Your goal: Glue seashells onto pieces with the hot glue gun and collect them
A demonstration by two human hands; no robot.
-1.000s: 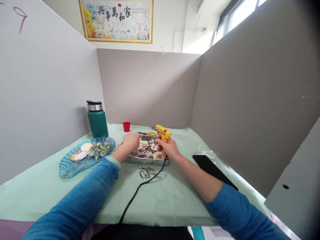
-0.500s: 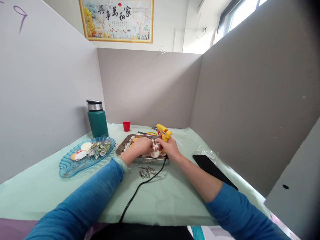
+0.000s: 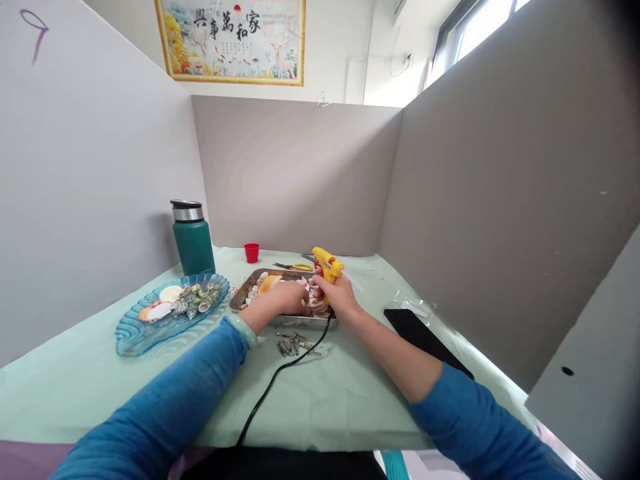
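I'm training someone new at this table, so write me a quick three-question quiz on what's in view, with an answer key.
1. What does the right hand hold?
2. True or false: in the picture, the bottle stands to the left of the tray.
3. Which of these is the left hand over?
A. The cup
B. The tray
C. The scissors

Key:
1. A yellow glue gun.
2. True.
3. B.
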